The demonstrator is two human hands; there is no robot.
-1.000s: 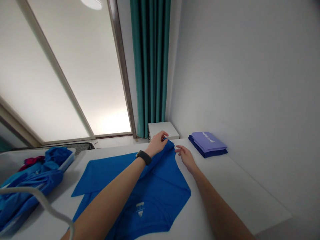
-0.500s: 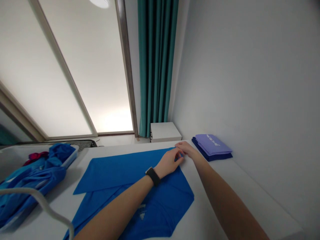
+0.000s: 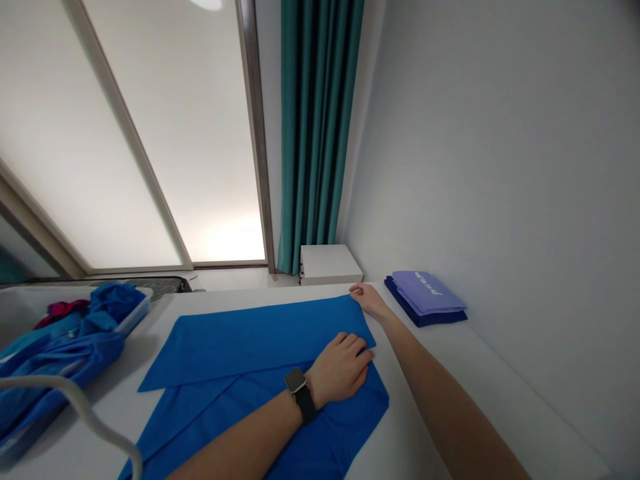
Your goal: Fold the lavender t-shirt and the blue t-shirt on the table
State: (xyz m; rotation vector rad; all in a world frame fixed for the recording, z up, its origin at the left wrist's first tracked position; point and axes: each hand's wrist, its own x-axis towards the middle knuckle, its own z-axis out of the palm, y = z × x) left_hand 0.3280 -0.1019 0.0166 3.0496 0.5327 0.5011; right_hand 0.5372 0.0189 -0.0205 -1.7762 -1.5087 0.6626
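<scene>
Left hand (image 3: 340, 369) has dropped away from the top corner and now lies flat on the bright blue folded cloth (image 3: 260, 347), palm down, fingers loosely spread, gripping nothing, with a black strap watch (image 3: 300, 393) on the wrist. Right hand (image 3: 369, 300) stays up at the far corner of the fold, fingertips right on that point of the fabric, and from this angle you can't tell whether it's pinching or just resting there. The cloth is spread out on a white table (image 3: 450, 360), its straight folded edge running across the top layer with a second blue layer showing below. Over by the wall, just beyond the right hand, sits a folded stack of lilac and navy fabric (image 3: 425, 293). Off to the left, a clear plastic tub (image 3: 135, 310) holds crumpled blue clothes (image 3: 65, 347) and a scrap of red fabric (image 3: 61, 309), with a white cable (image 3: 65, 393) curving across the foreground.
</scene>
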